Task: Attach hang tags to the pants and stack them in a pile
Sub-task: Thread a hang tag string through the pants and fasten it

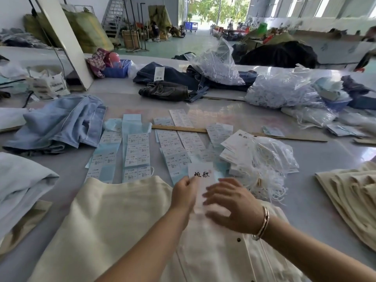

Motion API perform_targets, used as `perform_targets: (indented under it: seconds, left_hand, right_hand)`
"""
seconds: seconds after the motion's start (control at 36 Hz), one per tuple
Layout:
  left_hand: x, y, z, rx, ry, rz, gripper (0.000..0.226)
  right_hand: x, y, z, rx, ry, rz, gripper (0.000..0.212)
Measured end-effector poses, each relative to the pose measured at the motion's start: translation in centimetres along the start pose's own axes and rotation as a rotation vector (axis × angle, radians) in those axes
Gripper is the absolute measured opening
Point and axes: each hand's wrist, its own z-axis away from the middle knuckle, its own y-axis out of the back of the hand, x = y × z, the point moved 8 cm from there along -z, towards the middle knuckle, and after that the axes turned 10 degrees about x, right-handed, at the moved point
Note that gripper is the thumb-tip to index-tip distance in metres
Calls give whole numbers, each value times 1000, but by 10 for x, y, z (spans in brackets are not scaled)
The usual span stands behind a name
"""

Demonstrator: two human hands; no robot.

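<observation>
My left hand [186,190] pinches hang tag [200,176] at left edge, card's long axis running away from me, above cream pants [114,216] spread beneath. Right hand [232,204] hovers nearer card's lower end, fingers spread, blurred; seems to grip nothing. Clear bag [272,157] just right holds white tag strings. Finished cream pile [350,198] far right.

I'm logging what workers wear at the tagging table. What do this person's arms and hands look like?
Both forearms are bare, with no sleeves or gloves in view. The right hand has a slim metallic bangle at its wrist. The left hand shows no jewellery.
</observation>
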Motion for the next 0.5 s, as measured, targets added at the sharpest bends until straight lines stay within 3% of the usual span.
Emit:
perform_targets:
  seconds: [0.11,0.17,0.22,0.33,0.44,0.5]
  left_hand:
    - [11,-6,-8,42,-417,-482,21]
    - [18,-18,-6,12,-657,-643,20]
    - [20,-33,-5,-65,-803,-706,22]
    - [2,-47,-16,-137,-756,-764,43]
    - [0,-39,-18,-37,-732,-791,54]
    - [5,-37,-13,17,-775,-813,44]
  right_hand:
    - [81,4,-13,280,-525,-80,10]
    - [118,-15,-18,204,-677,-30,13]
    - [141,-40,-24,37,-705,44,19]
    - [156,-82,-37,-260,-592,197,26]
    - [174,-105,-35,-405,-632,296,30]
    - [182,-111,-33,-437,-661,315,32]
